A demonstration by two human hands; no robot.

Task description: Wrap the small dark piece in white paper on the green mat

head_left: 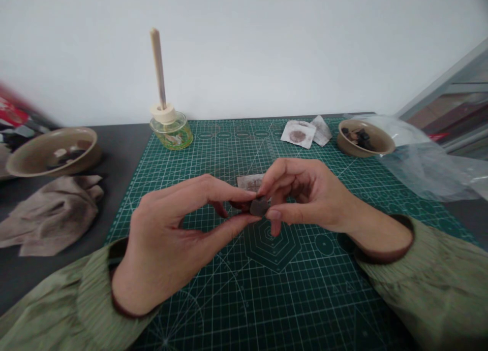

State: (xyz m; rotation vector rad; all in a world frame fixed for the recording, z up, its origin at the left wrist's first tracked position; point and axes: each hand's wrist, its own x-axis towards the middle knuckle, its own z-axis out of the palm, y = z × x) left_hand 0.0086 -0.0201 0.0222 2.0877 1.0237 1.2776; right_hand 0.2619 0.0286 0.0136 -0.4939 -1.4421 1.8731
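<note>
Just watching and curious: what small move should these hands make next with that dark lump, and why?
Perhaps turn the dark lump slightly, since the left hand and right hand both pinch it, so only part of it shows.

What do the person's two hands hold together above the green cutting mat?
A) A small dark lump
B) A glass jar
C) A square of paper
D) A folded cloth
A. The left hand and right hand pinch a small dark lump between their fingertips, above the green cutting mat.
</note>
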